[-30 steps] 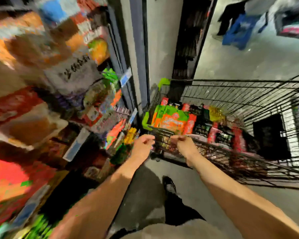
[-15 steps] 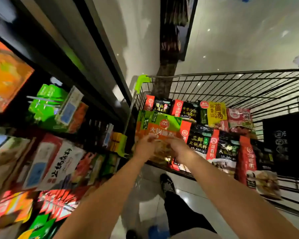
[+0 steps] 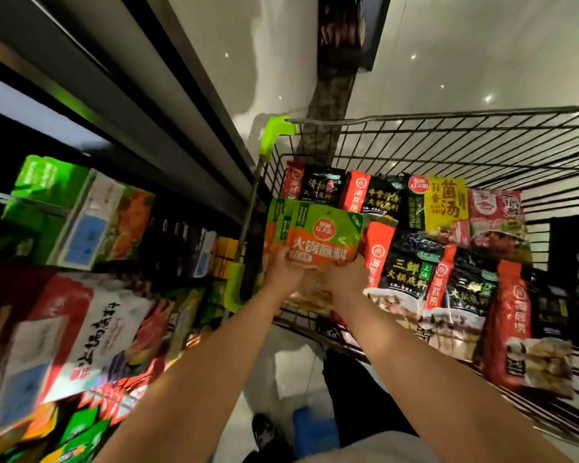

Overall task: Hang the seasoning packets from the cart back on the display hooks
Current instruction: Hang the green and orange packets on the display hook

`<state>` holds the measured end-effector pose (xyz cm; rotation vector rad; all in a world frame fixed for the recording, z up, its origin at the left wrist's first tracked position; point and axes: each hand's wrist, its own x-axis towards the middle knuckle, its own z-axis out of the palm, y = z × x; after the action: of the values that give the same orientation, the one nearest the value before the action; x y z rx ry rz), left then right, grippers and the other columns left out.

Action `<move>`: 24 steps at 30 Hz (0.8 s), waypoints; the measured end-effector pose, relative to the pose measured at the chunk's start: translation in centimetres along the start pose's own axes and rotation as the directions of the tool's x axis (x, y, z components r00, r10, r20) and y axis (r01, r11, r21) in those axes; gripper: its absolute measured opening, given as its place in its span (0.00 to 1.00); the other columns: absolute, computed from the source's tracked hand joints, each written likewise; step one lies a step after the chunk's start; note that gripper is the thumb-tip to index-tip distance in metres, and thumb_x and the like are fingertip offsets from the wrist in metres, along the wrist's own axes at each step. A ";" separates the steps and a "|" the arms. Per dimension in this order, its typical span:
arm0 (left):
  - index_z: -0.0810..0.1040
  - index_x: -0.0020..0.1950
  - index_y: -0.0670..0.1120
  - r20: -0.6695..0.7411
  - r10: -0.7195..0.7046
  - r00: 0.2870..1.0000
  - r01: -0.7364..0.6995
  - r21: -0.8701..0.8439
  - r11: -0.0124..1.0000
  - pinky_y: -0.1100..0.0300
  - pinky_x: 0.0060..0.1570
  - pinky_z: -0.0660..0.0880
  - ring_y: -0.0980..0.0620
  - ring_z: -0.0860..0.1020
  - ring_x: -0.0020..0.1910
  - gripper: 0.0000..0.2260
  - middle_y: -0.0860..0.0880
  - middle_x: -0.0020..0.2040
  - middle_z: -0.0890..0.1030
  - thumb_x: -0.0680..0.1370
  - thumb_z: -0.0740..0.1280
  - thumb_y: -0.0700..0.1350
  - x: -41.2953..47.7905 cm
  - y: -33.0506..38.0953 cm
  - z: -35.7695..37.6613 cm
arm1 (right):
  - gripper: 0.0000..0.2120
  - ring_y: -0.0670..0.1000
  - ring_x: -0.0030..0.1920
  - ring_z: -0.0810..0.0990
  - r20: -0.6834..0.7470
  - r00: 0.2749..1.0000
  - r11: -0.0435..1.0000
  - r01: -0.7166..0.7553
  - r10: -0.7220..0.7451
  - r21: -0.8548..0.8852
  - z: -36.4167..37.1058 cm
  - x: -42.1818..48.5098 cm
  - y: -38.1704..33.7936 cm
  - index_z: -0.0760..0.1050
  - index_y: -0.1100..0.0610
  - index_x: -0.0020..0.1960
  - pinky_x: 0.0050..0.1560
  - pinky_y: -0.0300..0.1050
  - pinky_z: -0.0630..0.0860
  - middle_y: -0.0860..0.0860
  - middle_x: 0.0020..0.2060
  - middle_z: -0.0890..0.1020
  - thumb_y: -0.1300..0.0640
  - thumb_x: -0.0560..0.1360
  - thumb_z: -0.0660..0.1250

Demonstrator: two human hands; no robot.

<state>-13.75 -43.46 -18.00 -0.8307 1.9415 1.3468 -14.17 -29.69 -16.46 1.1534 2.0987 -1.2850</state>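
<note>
A wire shopping cart [image 3: 448, 135] stands ahead of me, filled with several seasoning packets. Both hands hold a green-and-orange packet [image 3: 325, 237] at the cart's near left corner. My left hand [image 3: 283, 270] grips its lower left edge and my right hand [image 3: 346, 277] grips its lower right edge. More green-and-orange packets stand just behind it. Red-and-black packets [image 3: 405, 272] and a yellow packet [image 3: 448, 208] fill the middle and right of the cart. The display hooks [image 3: 20, 198] with hanging packets are on my left.
The display rack on the left carries rows of hanging packets, among them white-and-red ones [image 3: 91, 329] and green ones [image 3: 47, 182]. A dark shelf edge [image 3: 168, 105] runs above them. Glossy floor lies beyond the cart. My shoe [image 3: 264, 429] is below.
My hands left the cart's handle bar and took hold of the green-and-orange packet. The view swung from the aisle down onto the cart and rack.
</note>
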 end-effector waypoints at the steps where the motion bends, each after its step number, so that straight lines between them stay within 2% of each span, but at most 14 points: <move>1: 0.70 0.68 0.56 -0.009 -0.003 1.000 0.003 -0.004 1.000 0.44 0.66 0.76 0.47 0.79 0.63 0.29 0.53 0.64 0.78 0.72 0.79 0.52 -1.7 1.5 -0.4 | 0.21 0.59 0.57 0.80 0.006 1.000 0.998 0.009 -0.009 0.063 0.0 0.2 0.1 0.73 0.58 0.64 0.54 0.51 0.76 0.56 0.57 0.81 0.55 0.74 0.74; 3: 0.69 0.69 0.55 -0.015 0.018 1.000 -0.020 -0.074 0.997 0.48 0.65 0.76 0.52 0.79 0.60 0.33 0.55 0.61 0.79 0.70 0.82 0.50 -2.4 2.0 -0.7 | 0.08 0.59 0.50 0.83 0.041 0.998 0.990 0.031 -0.038 0.141 -0.1 0.5 0.3 0.76 0.52 0.53 0.49 0.57 0.82 0.54 0.52 0.84 0.56 0.74 0.71; 4: 0.69 0.69 0.54 -0.019 0.032 0.999 -0.034 -0.093 0.995 0.51 0.64 0.76 0.55 0.79 0.60 0.36 0.57 0.61 0.80 0.67 0.84 0.50 -2.3 1.8 -0.8 | 0.05 0.58 0.48 0.83 0.076 0.995 0.986 0.044 -0.057 0.163 -0.5 0.3 0.3 0.75 0.51 0.50 0.47 0.60 0.83 0.53 0.49 0.84 0.56 0.75 0.70; 5: 0.69 0.73 0.54 -0.037 0.042 0.998 -0.046 -0.111 0.993 0.51 0.64 0.77 0.56 0.79 0.61 0.41 0.57 0.63 0.80 0.64 0.85 0.53 -1.6 1.0 -0.8 | 0.04 0.55 0.47 0.82 0.111 0.990 0.981 0.067 -0.088 0.180 -0.9 0.0 0.2 0.75 0.50 0.50 0.45 0.59 0.83 0.50 0.46 0.82 0.58 0.77 0.68; 7: 0.64 0.78 0.58 -0.066 0.043 0.997 -0.052 -0.141 0.989 0.45 0.66 0.77 0.53 0.78 0.66 0.48 0.55 0.68 0.79 0.62 0.84 0.60 -1.6 0.8 -1.1 | 0.07 0.50 0.48 0.80 0.149 0.977 0.970 0.122 -0.155 0.211 -2.3 -0.8 -0.3 0.74 0.49 0.56 0.48 0.50 0.81 0.46 0.47 0.81 0.60 0.82 0.64; 9: 0.61 0.79 0.56 -0.054 0.025 0.998 -0.034 -0.168 0.985 0.44 0.68 0.75 0.51 0.76 0.67 0.45 0.54 0.69 0.76 0.68 0.81 0.59 -3.5 2.4 -1.7 | 0.09 0.49 0.51 0.81 0.210 0.962 0.951 0.107 -0.173 0.291 -3.6 -0.9 -0.4 0.75 0.49 0.61 0.52 0.48 0.79 0.46 0.51 0.83 0.60 0.84 0.63; 12: 0.67 0.70 0.53 -0.020 0.021 1.000 -0.023 -0.121 0.992 0.53 0.61 0.76 0.51 0.78 0.59 0.31 0.53 0.62 0.78 0.73 0.79 0.55 -5.3 4.2 -2.8 | 0.11 0.53 0.53 0.84 0.283 0.952 0.934 0.004 -0.112 0.358 -3.9 -1.0 -0.3 0.77 0.48 0.61 0.55 0.54 0.81 0.48 0.52 0.86 0.60 0.83 0.64; 14: 0.68 0.67 0.50 -0.029 0.022 0.999 -0.024 -0.092 0.995 0.54 0.57 0.77 0.52 0.79 0.57 0.30 0.52 0.60 0.79 0.72 0.80 0.53 -5.7 4.7 -3.4 | 0.11 0.56 0.54 0.85 0.333 0.940 0.914 -0.072 -0.071 0.399 -3.3 -1.6 -0.5 0.79 0.47 0.57 0.58 0.59 0.81 0.50 0.52 0.87 0.62 0.83 0.65; 16: 0.68 0.67 0.48 -0.081 0.037 0.996 -0.040 -0.032 0.999 0.52 0.55 0.78 0.50 0.80 0.56 0.29 0.50 0.60 0.80 0.73 0.80 0.49 -6.2 4.8 -4.0 | 0.10 0.56 0.55 0.85 0.369 0.926 0.913 -0.086 -0.074 0.399 -2.6 -2.5 -1.0 0.79 0.48 0.56 0.60 0.59 0.80 0.51 0.52 0.87 0.62 0.83 0.64; 18: 0.67 0.63 0.50 -0.159 0.088 0.983 -0.085 0.023 0.996 0.53 0.53 0.76 0.48 0.79 0.57 0.23 0.51 0.58 0.79 0.76 0.77 0.46 -6.4 4.6 -4.4 | 0.08 0.54 0.55 0.84 0.421 0.905 0.936 -0.090 -0.067 0.342 -2.0 -2.7 -1.0 0.79 0.50 0.59 0.57 0.54 0.81 0.52 0.54 0.86 0.58 0.84 0.63; 21: 0.63 0.62 0.54 -0.232 0.119 0.965 -0.110 0.050 0.993 0.52 0.54 0.75 0.49 0.78 0.57 0.20 0.53 0.57 0.77 0.80 0.72 0.43 -6.6 4.3 -4.5 | 0.06 0.52 0.48 0.82 0.424 0.906 0.955 -0.113 -0.015 0.275 -2.3 -1.8 -0.6 0.79 0.53 0.56 0.41 0.43 0.74 0.49 0.46 0.84 0.59 0.83 0.64; 24: 0.64 0.64 0.52 -0.250 0.126 0.960 -0.112 0.070 0.991 0.47 0.57 0.78 0.46 0.81 0.60 0.18 0.50 0.62 0.80 0.81 0.71 0.44 -6.2 4.2 -3.9 | 0.10 0.54 0.54 0.83 0.437 0.898 0.961 -0.084 -0.042 0.263 -2.1 -0.6 -0.2 0.79 0.53 0.60 0.46 0.44 0.75 0.50 0.51 0.85 0.59 0.80 0.68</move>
<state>-13.81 -45.08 -9.74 -0.9086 2.2485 1.3002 -13.86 -28.20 -14.94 0.8761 1.6079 -1.6867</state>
